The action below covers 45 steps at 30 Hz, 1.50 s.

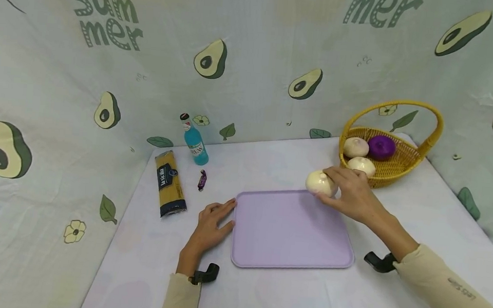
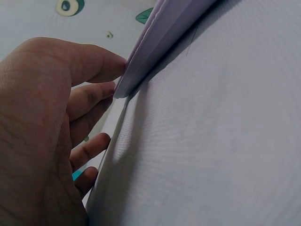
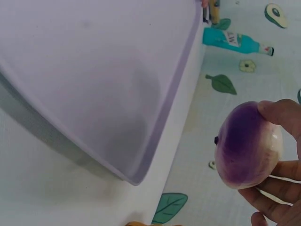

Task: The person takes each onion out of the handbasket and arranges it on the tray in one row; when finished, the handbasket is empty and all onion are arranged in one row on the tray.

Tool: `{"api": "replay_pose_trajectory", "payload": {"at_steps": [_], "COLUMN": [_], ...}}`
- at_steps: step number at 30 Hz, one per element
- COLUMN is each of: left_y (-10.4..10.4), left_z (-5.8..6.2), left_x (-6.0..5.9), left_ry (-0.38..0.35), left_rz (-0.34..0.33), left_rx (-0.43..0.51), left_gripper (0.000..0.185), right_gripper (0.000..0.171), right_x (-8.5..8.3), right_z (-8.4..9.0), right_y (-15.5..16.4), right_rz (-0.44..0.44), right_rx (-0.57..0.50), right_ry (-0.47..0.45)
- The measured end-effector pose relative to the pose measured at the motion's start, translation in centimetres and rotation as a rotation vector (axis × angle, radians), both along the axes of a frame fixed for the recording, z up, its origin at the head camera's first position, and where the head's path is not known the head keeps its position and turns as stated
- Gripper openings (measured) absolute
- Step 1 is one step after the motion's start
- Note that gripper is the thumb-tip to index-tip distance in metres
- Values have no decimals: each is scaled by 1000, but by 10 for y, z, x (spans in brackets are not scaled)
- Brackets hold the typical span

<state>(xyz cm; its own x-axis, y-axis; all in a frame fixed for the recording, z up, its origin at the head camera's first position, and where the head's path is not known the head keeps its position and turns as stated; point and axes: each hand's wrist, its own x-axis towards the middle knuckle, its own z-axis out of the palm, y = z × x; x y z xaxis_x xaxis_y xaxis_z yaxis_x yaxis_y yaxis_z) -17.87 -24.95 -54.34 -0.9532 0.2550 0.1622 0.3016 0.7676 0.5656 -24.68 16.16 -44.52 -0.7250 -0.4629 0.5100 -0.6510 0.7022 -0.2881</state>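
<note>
A lilac tray (image 1: 282, 245) lies flat on the table in front of me. My right hand (image 1: 348, 194) grips a cream and purple turnip (image 1: 320, 182) just above the tray's far right corner; in the right wrist view the turnip (image 3: 247, 146) sits between the fingertips (image 3: 282, 110) beside the tray (image 3: 94, 70). My left hand (image 1: 214, 219) rests flat on the table with straight fingers (image 2: 94, 66) touching the tray's left edge (image 2: 150, 42). A yellow wicker basket (image 1: 396, 169) at the back right holds two pale turnips (image 1: 356, 147) and a purple one (image 1: 381, 147).
A blue bottle (image 1: 194, 142) stands at the back left, also seen lying across the right wrist view as the bottle (image 3: 235, 41). A yellow pasta packet (image 1: 169, 184) and a small purple candy (image 1: 202, 180) lie near it. Avocado-print cloth walls surround the table.
</note>
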Motion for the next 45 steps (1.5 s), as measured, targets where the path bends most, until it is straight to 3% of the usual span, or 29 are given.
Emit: {"api": "replay_pose_trajectory", "payload": {"at_steps": [17, 29, 39, 45], "left_y": [3, 4, 4, -1], "left_z": [-4, -3, -1, -1], "left_x": [-1, -3, 0, 0], "left_ry": [-54, -32, -21, 23], "left_rz": [-2, -7, -11, -11], "left_rx": [0, -10, -6, -26], "left_gripper": [57, 58, 58, 57], "right_gripper": [60, 64, 63, 62], "right_x": [1, 1, 1, -3], "right_z": [-12, -15, -17, -14], "right_y": [-14, -41, -64, -83], "right_rz": [54, 108, 146, 178], "right_rx": [-19, -8, 0, 10], "right_ry": [6, -68, -78, -114]}}
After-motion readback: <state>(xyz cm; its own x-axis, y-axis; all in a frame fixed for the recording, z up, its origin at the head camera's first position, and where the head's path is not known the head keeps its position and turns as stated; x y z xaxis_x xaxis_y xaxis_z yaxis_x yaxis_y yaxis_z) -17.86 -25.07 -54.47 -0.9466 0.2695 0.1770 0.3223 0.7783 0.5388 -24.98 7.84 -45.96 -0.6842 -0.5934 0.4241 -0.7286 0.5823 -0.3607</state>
